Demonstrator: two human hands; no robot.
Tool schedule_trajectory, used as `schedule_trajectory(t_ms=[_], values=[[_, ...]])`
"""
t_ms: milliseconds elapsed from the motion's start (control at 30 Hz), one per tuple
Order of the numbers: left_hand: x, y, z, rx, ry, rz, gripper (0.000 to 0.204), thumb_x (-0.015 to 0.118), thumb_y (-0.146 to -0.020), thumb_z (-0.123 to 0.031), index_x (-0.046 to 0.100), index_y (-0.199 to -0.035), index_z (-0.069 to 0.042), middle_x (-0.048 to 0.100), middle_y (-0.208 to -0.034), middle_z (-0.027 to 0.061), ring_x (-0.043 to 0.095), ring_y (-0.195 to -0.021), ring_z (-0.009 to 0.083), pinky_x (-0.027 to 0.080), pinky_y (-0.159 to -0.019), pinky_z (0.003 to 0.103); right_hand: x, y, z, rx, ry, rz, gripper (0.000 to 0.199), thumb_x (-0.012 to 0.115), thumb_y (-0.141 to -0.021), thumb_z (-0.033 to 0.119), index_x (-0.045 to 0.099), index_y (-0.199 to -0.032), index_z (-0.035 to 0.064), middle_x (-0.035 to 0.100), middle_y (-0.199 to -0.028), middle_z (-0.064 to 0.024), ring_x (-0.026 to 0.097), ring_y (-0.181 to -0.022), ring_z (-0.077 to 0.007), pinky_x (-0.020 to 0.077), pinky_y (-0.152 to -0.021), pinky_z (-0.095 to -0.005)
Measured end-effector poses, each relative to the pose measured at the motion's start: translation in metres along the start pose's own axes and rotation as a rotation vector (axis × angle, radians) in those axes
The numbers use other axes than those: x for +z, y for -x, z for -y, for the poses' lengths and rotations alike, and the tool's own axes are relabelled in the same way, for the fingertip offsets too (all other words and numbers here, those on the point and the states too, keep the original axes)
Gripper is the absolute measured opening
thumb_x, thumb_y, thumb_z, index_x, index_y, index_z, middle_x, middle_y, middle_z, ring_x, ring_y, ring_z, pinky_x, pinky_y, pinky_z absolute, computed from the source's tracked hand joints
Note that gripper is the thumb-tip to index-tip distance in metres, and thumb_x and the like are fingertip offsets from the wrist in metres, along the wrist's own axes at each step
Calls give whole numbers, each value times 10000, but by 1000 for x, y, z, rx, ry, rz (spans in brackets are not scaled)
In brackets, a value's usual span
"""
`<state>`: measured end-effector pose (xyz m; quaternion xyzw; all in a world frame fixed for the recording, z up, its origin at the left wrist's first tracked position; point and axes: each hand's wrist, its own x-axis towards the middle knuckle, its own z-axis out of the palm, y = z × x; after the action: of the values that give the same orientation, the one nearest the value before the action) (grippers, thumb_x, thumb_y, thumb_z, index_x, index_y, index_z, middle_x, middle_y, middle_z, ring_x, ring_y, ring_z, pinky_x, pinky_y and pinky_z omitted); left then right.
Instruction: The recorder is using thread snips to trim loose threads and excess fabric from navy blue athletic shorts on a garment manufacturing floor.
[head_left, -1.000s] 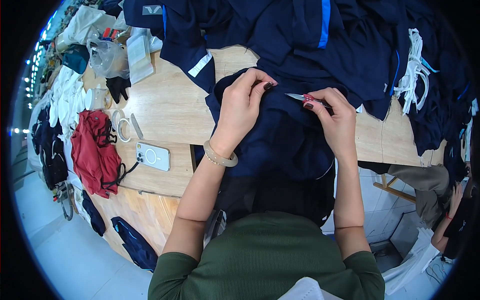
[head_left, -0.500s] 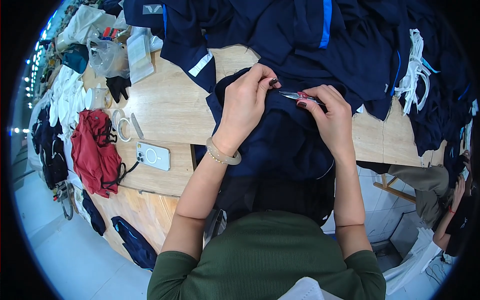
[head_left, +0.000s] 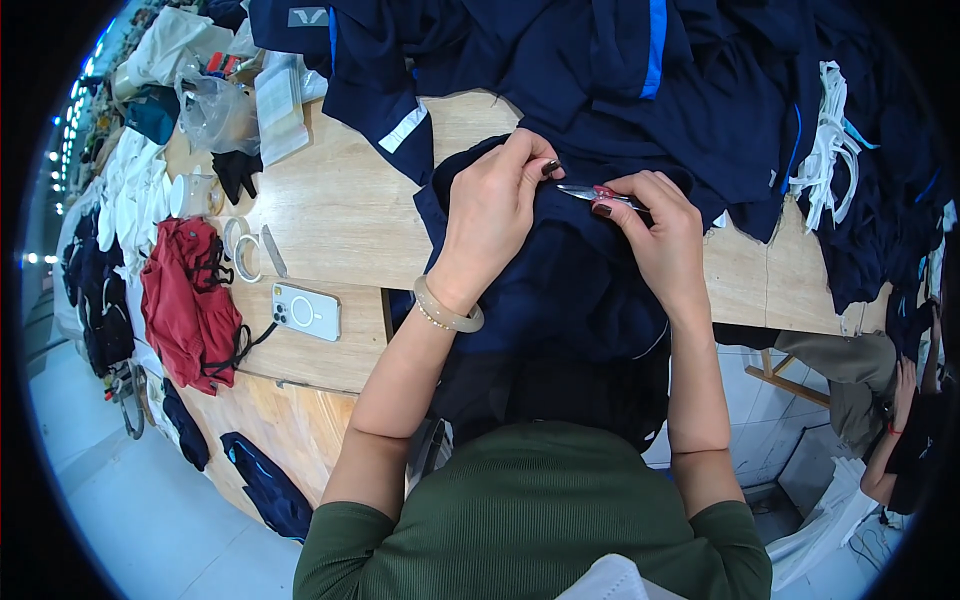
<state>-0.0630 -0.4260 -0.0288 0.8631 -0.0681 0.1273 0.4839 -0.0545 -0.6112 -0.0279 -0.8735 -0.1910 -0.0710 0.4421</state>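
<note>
A navy garment (head_left: 570, 270) lies bunched over the table's front edge, below both hands. Thread snips (head_left: 603, 193) with red on the handle and pointed metal blades are in my right hand (head_left: 665, 225); the fingers are closed around them and the tips point left. Just left of those tips, my left hand (head_left: 495, 205) is closed in a pinch, thumb against fingers, at the garment's upper edge. What lies between these fingertips, cloth or a thread, is too small to make out.
More navy garments (head_left: 700, 130) with blue stripes cover the far table. To the left are a phone (head_left: 306, 311), tape rolls (head_left: 246, 258), a red bag-like cloth item (head_left: 190, 300) and plastic bags (head_left: 215, 115). White strips (head_left: 828, 150) hang at right, near another person's arm (head_left: 893, 440).
My hands have stayed almost in place, with the left shifting very slightly. At the far right, the other person's arm has moved a little.
</note>
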Motion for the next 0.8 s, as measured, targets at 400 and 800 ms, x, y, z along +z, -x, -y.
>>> schedule_trajectory(t_ms=[400,800], values=[[1,2,0,19,9,-12,41,524,-919,-17,543,-882,-19,665,-746,88,680,-701,216,501,-584,276,-2,1,0,33,-10,21,169,736,-746,133,637,-818,15,622,-758,-67,548,-688,-233,431,-598,-317],[3,-1,0,26,39,-29,55,524,-918,-8,543,-868,-21,662,-744,85,687,-711,206,502,-576,271,7,-1,-2,-5,11,7,172,733,-748,138,640,-832,20,634,-778,-74,589,-736,-255,459,-628,-331]])
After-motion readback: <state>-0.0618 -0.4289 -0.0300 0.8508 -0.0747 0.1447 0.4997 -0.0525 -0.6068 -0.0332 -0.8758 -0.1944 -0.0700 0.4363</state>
